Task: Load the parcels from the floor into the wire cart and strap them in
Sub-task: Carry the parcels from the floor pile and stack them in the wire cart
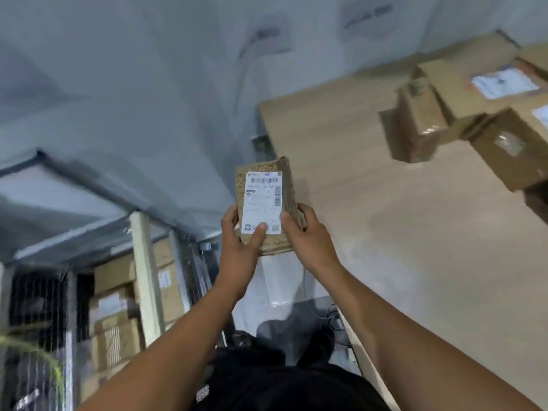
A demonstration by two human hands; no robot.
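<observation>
Warehouse-type room, tan floor (385, 232), grey wall (148, 84) behind; view blurred w/ motion. Near left: wire cart (38, 321), mesh side visible, already stacked w/ cardboard boxes (118, 292). Straight ahead, mid-air: small brown parcel (262, 197), white label facing up, held in both hands. Left hand (237, 241) grips its near left edge, thumb pressed on the label; right hand (311, 232) wraps the near right edge, thumb on top, fingers curled round the side. Below them a white plastic sheet or bag (267, 295) on the floor, can't tell which. Far right: more parcels (489, 120) on the floor, well apart from the cart

Risks, my read: grip is only at the near end, so the far end could tip or slip out on the swing left to the cart. Cart looks fairly full, so a small pkg set on top may slide off the stack or thru a gap before strapping. Plastic underfoot = slip hazard
</observation>
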